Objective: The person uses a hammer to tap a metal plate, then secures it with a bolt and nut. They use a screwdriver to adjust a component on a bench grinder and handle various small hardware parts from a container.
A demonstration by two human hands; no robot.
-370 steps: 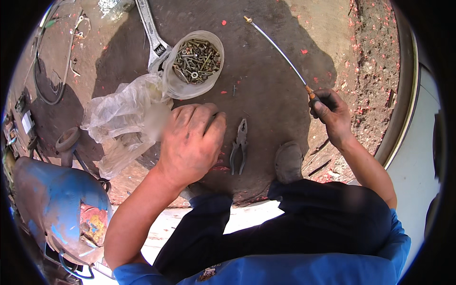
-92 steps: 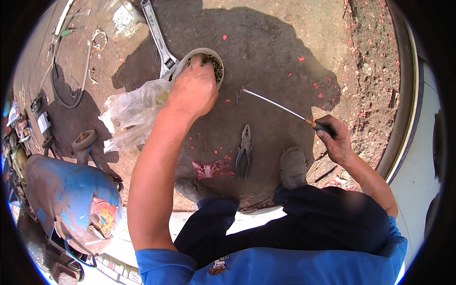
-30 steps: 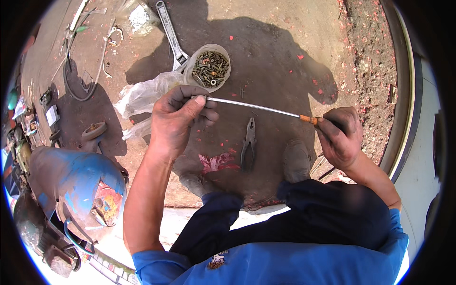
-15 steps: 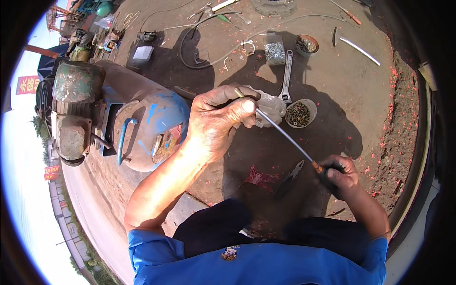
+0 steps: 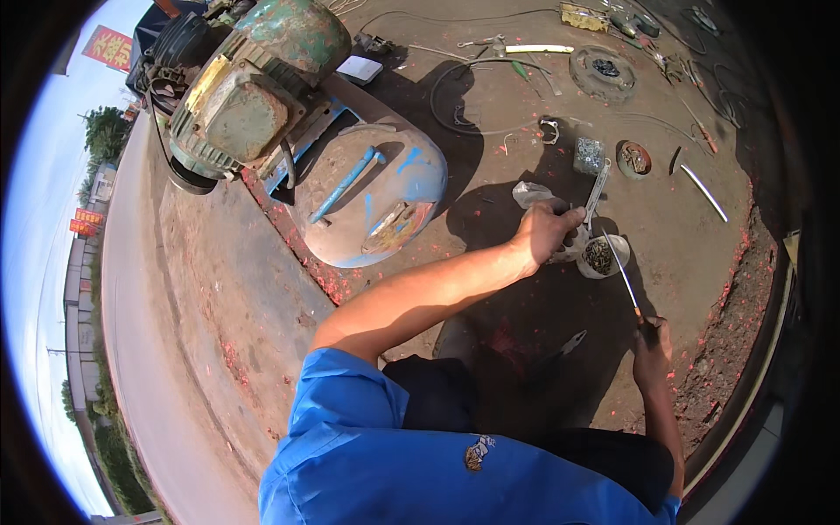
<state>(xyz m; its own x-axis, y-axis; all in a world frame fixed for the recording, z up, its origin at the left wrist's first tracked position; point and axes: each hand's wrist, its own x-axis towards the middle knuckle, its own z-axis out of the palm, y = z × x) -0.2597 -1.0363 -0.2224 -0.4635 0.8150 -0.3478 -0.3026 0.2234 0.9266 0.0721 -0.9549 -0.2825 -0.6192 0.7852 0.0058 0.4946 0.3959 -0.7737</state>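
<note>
In my right hand (image 5: 652, 346), low at the right, is a long screwdriver (image 5: 625, 278) with an orange handle, its thin shaft slanting up and left. My left hand (image 5: 549, 234) has its fingers pinched together a little left of the shaft's tip, apart from it. Whatever those fingers hold is hidden. Behind the shaft a white tub of screws and small hardware (image 5: 598, 257) stands on the ground. A large adjustable wrench (image 5: 597, 194) lies beyond it, and a crumpled clear plastic bag (image 5: 530, 194) is just past my left hand.
A blue-and-rusty tank (image 5: 411, 201) with a motor (image 5: 241, 114) on top stands at the left. Pliers (image 5: 573, 342) lie in front of me. Farther off are a box of metal parts (image 5: 589, 156), a round pot (image 5: 633, 159), a hose (image 5: 437, 98) and a white tube (image 5: 704, 193).
My left hand has come off the screwdriver's tip end and reached forward and right. The screwdriver has turned steeper in my right hand. The view has swung left.
</note>
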